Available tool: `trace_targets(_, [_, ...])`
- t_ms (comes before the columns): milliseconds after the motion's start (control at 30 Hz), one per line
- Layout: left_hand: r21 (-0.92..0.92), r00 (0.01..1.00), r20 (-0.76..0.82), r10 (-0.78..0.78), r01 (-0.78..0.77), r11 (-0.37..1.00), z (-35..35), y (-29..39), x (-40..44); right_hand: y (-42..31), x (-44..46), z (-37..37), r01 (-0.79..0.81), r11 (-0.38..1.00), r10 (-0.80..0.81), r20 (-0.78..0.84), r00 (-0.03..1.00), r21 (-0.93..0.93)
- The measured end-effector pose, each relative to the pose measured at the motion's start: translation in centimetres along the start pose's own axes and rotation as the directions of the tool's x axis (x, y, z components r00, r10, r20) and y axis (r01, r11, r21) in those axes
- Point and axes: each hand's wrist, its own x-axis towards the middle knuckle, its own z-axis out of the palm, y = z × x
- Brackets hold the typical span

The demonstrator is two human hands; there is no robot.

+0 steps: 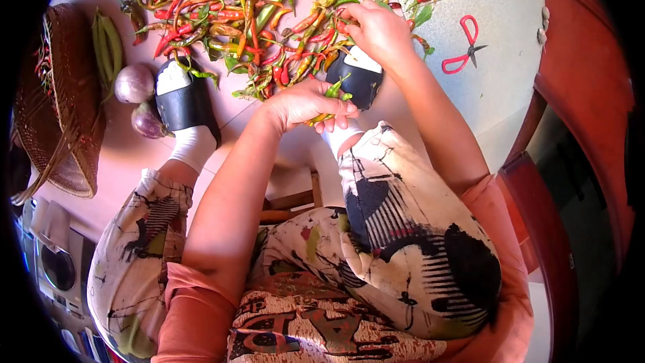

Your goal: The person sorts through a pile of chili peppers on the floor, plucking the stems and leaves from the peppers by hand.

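My left hand (312, 104) is closed around a few green chili peppers (338, 87), whose tips and stems stick out past the thumb. Farther out, my right hand (376, 27) bends over the right part of the chili pile, its thumb and fingers pinching at a red chili pepper (342, 27). The spread-out pile of red, green and yellowish chili peppers (235, 24) has stems and leaves mixed in. Part of what the right fingers grip is hidden by the hand.
Red-handled scissors (463, 47) lie open on the right. Two purple eggplants (134, 83) sit by my left slipper (185, 98), with long green pods (107, 44) behind. A woven basket (70, 108) stands far left. My right slipper (359, 81) borders the pile. Dark red furniture (578, 47) edges the right.
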Motion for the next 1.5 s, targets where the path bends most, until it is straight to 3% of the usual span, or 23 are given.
trace_targets(67, [-0.012,1.000,-0.003,0.014,-0.014,1.000,0.0,-0.2,0.0,-0.4,0.6,0.2,0.006,0.962,0.013,0.066,0.998,-0.274])
trace_targets(133, [-0.011,1.000,0.001,0.003,-0.003,1.000,-0.1,0.0,0.0,-0.1,1.0,0.1,0.012,0.953,0.028,0.127,0.991,-0.304])
trace_targets(200, [-0.003,1.000,-0.001,-0.005,0.005,1.000,-0.1,0.1,0.0,0.5,1.3,-0.4,0.023,0.987,0.018,0.249,0.968,-0.162])
trace_targets(333, [-0.010,1.000,0.007,0.016,-0.016,1.000,-0.1,0.1,-0.1,1.5,1.4,-1.3,0.059,0.998,-0.053,0.264,0.963,-0.013])
trace_targets(367, [-0.022,1.000,0.009,0.018,-0.018,1.000,-0.1,0.1,-0.1,1.8,1.4,-1.6,-0.086,0.970,0.036,0.216,0.976,0.227])
trace_targets(433, [-0.030,1.000,0.015,0.018,-0.017,0.999,-0.3,0.0,-0.1,2.7,1.1,-2.4,-0.262,0.737,0.197,0.173,0.965,0.622])
trace_targets(467, [-0.029,1.000,0.023,0.015,-0.015,0.999,-0.4,0.0,-0.1,3.1,0.8,-2.9,-0.261,0.740,0.196,0.172,0.965,0.620])
trace_targets(533, [-0.039,0.999,0.002,0.034,-0.034,0.999,-0.2,0.2,0.0,3.6,0.1,-4.0,-0.371,0.383,0.376,0.223,0.899,0.846])
trace_targets(600, [-0.054,0.999,-0.019,0.048,-0.049,0.997,-0.3,0.2,0.0,4.7,-0.9,-3.9,-0.379,0.302,0.391,0.249,0.886,0.875])
trace_targets(667, [-0.105,0.993,-0.074,0.095,-0.103,0.989,-0.5,0.2,0.2,5.3,-1.8,-3.6,-0.306,-0.052,0.397,0.300,0.867,0.951])
trace_targets(700, [-0.146,0.983,-0.121,0.136,-0.153,0.977,-0.5,0.4,0.1,5.0,-2.1,-3.6,-0.308,-0.053,0.397,0.303,0.866,0.950])
trace_targets(767, [-0.206,0.970,-0.176,0.170,-0.205,0.957,-0.6,0.9,0.1,4.5,-2.6,-3.6,-0.251,-0.232,0.397,0.327,0.858,0.940])
trace_targets(867, [-0.268,0.928,-0.287,0.238,-0.317,0.910,-0.6,1.8,0.3,3.8,-2.7,-3.6,-0.284,-0.250,0.369,0.363,0.856,0.925])
trace_targets(933, [-0.223,0.840,-0.422,0.341,-0.461,0.859,-0.3,2.6,0.4,2.2,-2.6,-4.1,-0.306,-0.215,0.340,0.365,0.867,0.927])
trace_targets(1000, [-0.236,0.832,-0.428,0.352,-0.480,0.845,-0.2,3.1,0.4,1.3,-2.5,-4.0,-0.341,-0.180,0.318,0.382,0.868,0.923])
trace_targets(1133, [-0.250,0.849,-0.391,0.356,-0.470,0.846,0.0,3.4,0.4,0.0,-2.3,-3.5,-0.440,-0.025,0.331,0.423,0.843,0.898])
trace_targets(1200, [-0.182,0.847,-0.396,0.354,-0.450,0.874,0.1,3.4,0.4,-0.3,-2.1,-3.4,-0.446,0.264,0.269,0.379,0.885,0.855])
trace_targets(1333, [-0.212,0.885,-0.343,0.315,-0.400,0.892,-0.2,3.2,0.3,-1.2,-2.2,-3.9,-0.519,0.387,0.320,0.417,0.851,0.762])
trace_targets(1400, [-0.268,0.898,-0.335,0.286,-0.382,0.885,-0.5,3.0,0.2,-0.7,-2.3,-4.3,-0.465,0.425,0.306,0.360,0.881,0.776])
trace_targets(1467, [-0.337,0.914,-0.273,0.301,-0.384,0.860,-0.8,2.9,0.1,1.5,-3.2,-3.7,-0.447,0.450,0.569,0.137,0.811,0.773])
trace_targets(1500, [-0.337,0.922,-0.230,0.311,-0.375,0.863,-1.2,2.8,0.1,4.0,-4.2,-2.3,-0.415,0.583,0.566,0.017,0.824,0.699])
